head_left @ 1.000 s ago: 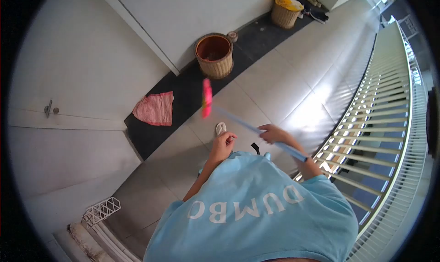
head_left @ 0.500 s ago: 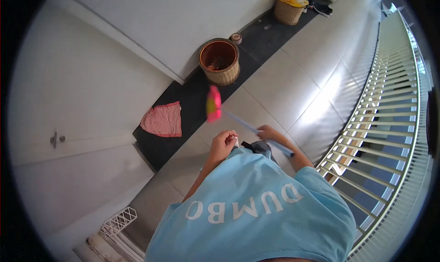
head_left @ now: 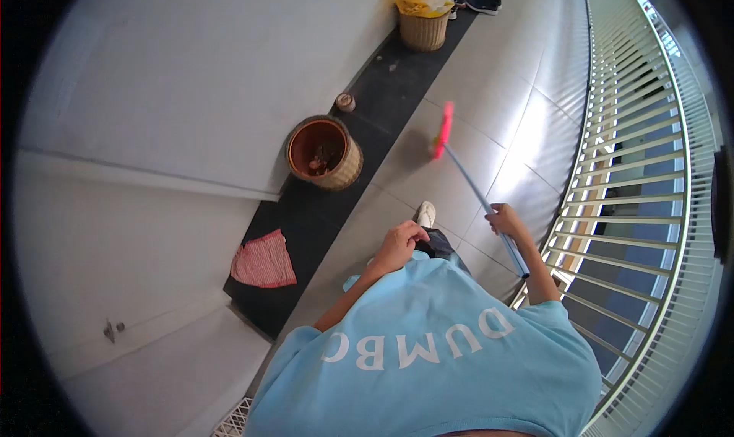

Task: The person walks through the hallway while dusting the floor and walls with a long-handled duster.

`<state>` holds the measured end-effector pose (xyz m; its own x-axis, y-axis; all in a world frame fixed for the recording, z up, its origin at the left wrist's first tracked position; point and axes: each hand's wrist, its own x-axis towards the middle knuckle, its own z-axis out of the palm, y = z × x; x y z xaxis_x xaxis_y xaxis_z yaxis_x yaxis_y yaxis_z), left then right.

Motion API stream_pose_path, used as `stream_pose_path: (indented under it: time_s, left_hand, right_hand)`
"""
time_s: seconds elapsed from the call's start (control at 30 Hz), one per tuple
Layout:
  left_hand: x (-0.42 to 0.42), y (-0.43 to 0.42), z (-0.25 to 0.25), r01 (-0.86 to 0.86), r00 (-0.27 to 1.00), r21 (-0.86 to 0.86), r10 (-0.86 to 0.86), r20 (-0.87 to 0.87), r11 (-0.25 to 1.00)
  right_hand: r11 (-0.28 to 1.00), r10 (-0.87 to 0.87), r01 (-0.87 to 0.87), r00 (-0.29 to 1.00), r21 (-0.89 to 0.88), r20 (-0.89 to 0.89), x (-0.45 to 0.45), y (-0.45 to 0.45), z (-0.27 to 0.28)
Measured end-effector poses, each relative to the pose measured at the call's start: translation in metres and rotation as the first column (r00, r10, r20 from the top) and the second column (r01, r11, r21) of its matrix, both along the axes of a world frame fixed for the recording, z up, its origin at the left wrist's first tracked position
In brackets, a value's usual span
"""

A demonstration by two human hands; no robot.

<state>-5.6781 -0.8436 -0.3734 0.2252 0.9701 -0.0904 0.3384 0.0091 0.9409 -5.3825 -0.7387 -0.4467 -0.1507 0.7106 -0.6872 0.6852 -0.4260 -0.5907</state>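
My right hand (head_left: 506, 221) is wrapped round the pale blue handle of a broom (head_left: 480, 196). The broom reaches forward and left, and its bright pink head, blurred by motion, is over the grey floor tiles. The handle's dark end points back past my right forearm. In front of my belly, beside dark cloth at my legs, my left hand (head_left: 401, 246) has its fingers curled in, and nothing shows in it. Just beyond it a light shoe (head_left: 427, 214) on my foot stands on the tiles.
A wicker planter (head_left: 344, 165) and a small pot (head_left: 345, 102) stand along the left wall on a dark floor strip. A red-and-white cloth (head_left: 264, 261) lies by the door. Farther on are another basket (head_left: 424, 33) and shoes (head_left: 483, 3). A railing (head_left: 634, 200) runs along the right.
The broom's head has swung from beside the wicker planter rightward and forward over the tiles. My right hand has moved right with the handle. The view has shifted, and the planter appears lower and farther left.
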Motion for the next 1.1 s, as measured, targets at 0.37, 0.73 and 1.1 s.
stream_pose_path:
  time_s: [0.37,0.73,1.1]
  left_hand:
    - [0.070,0.157,0.018,-0.027,0.992,0.071,0.035,-0.118,0.997]
    - [0.064,0.237,0.004,0.072,0.987,-0.076,-0.082,-0.138,0.994]
    - [0.039,0.426,0.022,0.284,0.946,0.103,-0.261,-0.194,0.953]
  right_hand:
    - [0.839,0.458,-0.403,0.886,0.365,-0.074,-0.097,0.137,-0.072]
    - [0.999,-0.029,0.031,0.978,-0.007,0.206,0.048,0.248,-0.080]
    - [0.998,0.062,-0.055,0.979,0.036,-0.196,-0.078,0.365,0.004]
